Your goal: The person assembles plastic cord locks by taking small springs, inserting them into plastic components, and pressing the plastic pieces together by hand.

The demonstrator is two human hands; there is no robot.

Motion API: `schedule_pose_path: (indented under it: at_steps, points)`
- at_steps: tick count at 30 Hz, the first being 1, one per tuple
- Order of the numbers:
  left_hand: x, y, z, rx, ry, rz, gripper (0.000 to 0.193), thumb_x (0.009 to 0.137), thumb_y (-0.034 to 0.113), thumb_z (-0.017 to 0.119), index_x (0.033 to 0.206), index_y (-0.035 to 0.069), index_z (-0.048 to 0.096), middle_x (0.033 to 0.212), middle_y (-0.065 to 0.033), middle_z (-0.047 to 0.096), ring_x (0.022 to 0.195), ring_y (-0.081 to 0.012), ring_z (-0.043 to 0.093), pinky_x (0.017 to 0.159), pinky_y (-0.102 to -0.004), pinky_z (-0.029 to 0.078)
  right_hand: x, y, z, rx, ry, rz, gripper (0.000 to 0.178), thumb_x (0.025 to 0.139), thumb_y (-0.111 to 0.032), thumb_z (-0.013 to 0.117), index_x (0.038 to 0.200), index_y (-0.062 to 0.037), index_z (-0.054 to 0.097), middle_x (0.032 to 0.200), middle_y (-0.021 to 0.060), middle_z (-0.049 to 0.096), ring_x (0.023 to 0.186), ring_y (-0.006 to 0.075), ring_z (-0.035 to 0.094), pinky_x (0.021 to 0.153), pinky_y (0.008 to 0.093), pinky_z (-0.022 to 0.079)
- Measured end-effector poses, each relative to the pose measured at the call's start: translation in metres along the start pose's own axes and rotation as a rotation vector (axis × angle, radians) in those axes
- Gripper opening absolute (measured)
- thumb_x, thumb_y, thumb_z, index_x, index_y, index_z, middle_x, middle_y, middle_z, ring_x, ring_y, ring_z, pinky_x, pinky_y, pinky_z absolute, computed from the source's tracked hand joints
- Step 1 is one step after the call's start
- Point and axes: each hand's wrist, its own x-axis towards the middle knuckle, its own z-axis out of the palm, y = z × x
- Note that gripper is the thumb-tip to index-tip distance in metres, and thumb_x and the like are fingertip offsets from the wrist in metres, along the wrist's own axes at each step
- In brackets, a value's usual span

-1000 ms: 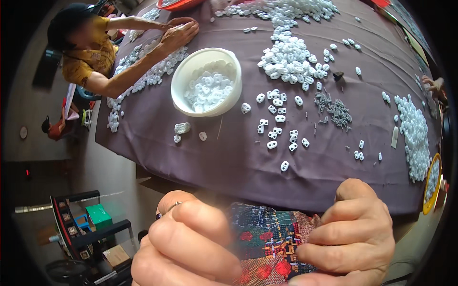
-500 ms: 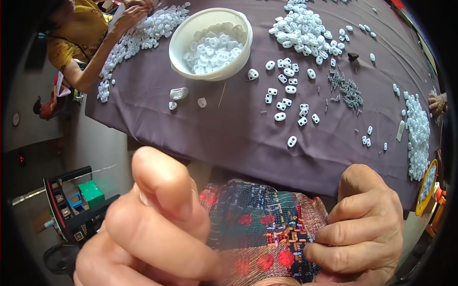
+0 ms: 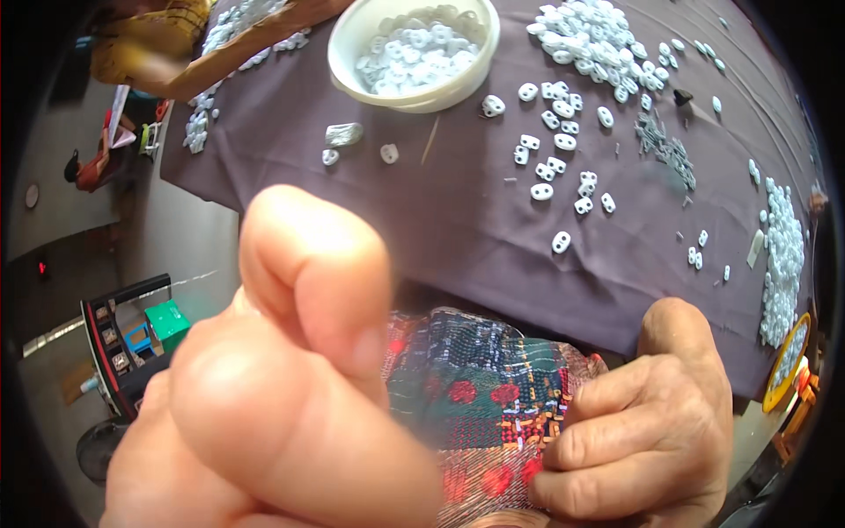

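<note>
My left hand (image 3: 282,378) looms large and close over the lap, its index finger bent and its thumb folded against it. The fingers are closed; whatever they pinch, if anything, is hidden. Lower right, my right hand (image 3: 642,431) is curled with knuckles up beside the patterned cloth (image 3: 475,378) on my lap, its fingertips turned under and out of sight. Both hands are short of the table's near edge. Beyond them, small white oval pieces with two dark holes (image 3: 562,242) lie scattered, nearest to my right hand.
A cream bowl (image 3: 341,66) of white pieces stands on the dark tablecloth (image 3: 466,220). Around it are a white heap (image 3: 594,40), small grey pins (image 3: 664,151), a thin stick (image 3: 429,141) and a silvery lump (image 3: 344,134). Another person's arm (image 3: 255,48) reaches in at upper left.
My left hand has risen in view and appears larger. My right hand has shifted slightly left. The table's things sit higher and further right in view; the other person's arm has changed position.
</note>
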Motion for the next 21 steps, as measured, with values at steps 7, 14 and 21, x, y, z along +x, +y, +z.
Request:
schedule_pose_path:
  at_steps: [7, 14, 21]
  points:
    - [-0.002, 0.019, -0.021, 0.219, 0.030, -0.028, 0.027, 0.071, -0.005, 0.036, 0.055, 0.016, 0.031, 0.047, 0.0038, 0.032, 0.040, -0.0025, 0.028, 0.054, -0.0112, 0.019, 0.008, 0.002, 0.009, 0.117, -0.007, 0.005, 0.027, 0.061, 0.007, 0.064, 0.054, -0.0089, 0.044, 0.046, -0.0009, 0.041, 0.034, 0.0093, 0.028, 0.032, 0.0246, 0.016]
    - [-0.007, 0.035, -0.018, 1.039, 0.140, -0.238, 0.018, 0.090, 0.019, 0.048, 0.081, 0.012, 0.034, 0.046, 0.0037, 0.026, 0.036, -0.0086, 0.016, 0.036, -0.0189, 0.013, 0.000, 0.014, -0.002, 0.346, -0.151, -0.093, 0.035, 0.067, -0.007, 0.064, 0.050, -0.0120, 0.033, 0.046, 0.0007, 0.040, 0.038, 0.0110, 0.031, 0.041, 0.0282, 0.024]
    - [0.027, 0.035, -0.009, 0.348, -0.074, 0.013, 0.034, 0.064, -0.008, 0.035, 0.045, 0.019, 0.024, 0.045, 0.0080, 0.030, 0.042, -0.0031, 0.023, 0.073, -0.0125, 0.022, -0.012, -0.004, 0.003, 0.267, 0.120, -0.163, 0.035, 0.075, -0.027, 0.061, 0.050, -0.0123, 0.040, 0.045, -0.0003, 0.035, 0.044, 0.0116, 0.033, 0.052, 0.0296, 0.028]
